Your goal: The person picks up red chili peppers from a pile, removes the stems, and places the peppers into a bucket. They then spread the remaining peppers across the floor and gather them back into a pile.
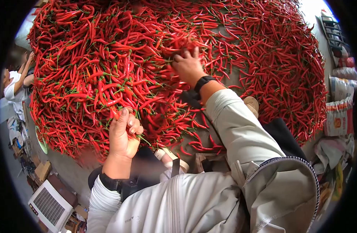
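A large heap of red chili peppers with green stems covers the floor before me. My left hand is closed at the heap's near edge, thumb up. A green stem sticks out below its curled fingers and red pepper shows by the thumb; how many it grips is hidden. Farther forward, my right hand reaches down onto the peppers with its fingers spread. Its fingertips are slightly blurred against the red, and no pepper is plainly gripped there.
Thinner-spread chili peppers lie to the right. A co-worker is at the far left edge. Printed sacks stand along the right side. An air cooler is at lower left. My shoe rests at the heap's near edge.
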{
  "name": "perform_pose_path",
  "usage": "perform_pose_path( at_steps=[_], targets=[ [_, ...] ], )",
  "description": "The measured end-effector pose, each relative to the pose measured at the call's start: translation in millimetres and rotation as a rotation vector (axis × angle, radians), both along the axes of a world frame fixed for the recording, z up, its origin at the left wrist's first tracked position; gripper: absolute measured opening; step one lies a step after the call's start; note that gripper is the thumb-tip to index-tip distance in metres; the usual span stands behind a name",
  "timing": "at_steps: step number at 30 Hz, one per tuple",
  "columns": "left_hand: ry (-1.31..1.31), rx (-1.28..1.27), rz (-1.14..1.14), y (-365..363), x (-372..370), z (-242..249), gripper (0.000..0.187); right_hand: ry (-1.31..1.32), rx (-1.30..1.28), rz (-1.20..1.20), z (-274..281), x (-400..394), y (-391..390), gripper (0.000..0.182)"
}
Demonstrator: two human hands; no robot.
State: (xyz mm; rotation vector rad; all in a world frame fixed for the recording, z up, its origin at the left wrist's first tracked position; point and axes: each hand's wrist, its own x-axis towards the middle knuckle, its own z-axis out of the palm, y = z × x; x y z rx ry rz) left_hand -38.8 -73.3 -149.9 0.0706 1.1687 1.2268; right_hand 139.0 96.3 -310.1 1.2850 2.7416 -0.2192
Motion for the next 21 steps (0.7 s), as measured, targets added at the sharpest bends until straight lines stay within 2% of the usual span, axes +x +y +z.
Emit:
perform_pose_path(
  at_steps=[4,8,10,11,13,14,16,18,20,21],
  targets=[
    [0.012,0.006,0.013,-1,1,4,0.018,-0.227,-0.095,-0.149,-3,60,9,0.041],
    [0.018,0.008,-0.015,-3,2,3,0.017,-0.197,-0.118,-0.345,7,110,-15,0.061],
    [0.016,0.013,-0.012,-2,5,3,0.017,-0.178,-0.261,-0.314,18,116,-35,0.061],
    [0.022,0.012,-0.007,-1,7,4,0.019,-0.236,-0.285,-0.191,17,119,-49,0.063],
    [0.033,0.02,-0.015,1,11,7,0.022,-0.093,-0.391,-0.022,21,123,-75,0.064],
    [0.026,0.018,-0.017,3,13,8,0.022,-0.14,-0.448,0.121,24,120,-85,0.065],
    [0.029,0.029,-0.023,6,17,11,0.022,-0.029,-0.478,0.357,-2,129,-112,0.063],
    [0.023,0.036,-0.034,7,21,11,0.022,0.031,-0.646,0.275,10,124,-119,0.059],
    [0.038,0.04,-0.045,7,22,10,0.021,-0.023,-0.432,0.243,15,123,-101,0.053],
    [0.036,0.036,-0.044,7,23,9,0.021,-0.049,-0.228,0.23,6,127,-88,0.049]
  ],
)
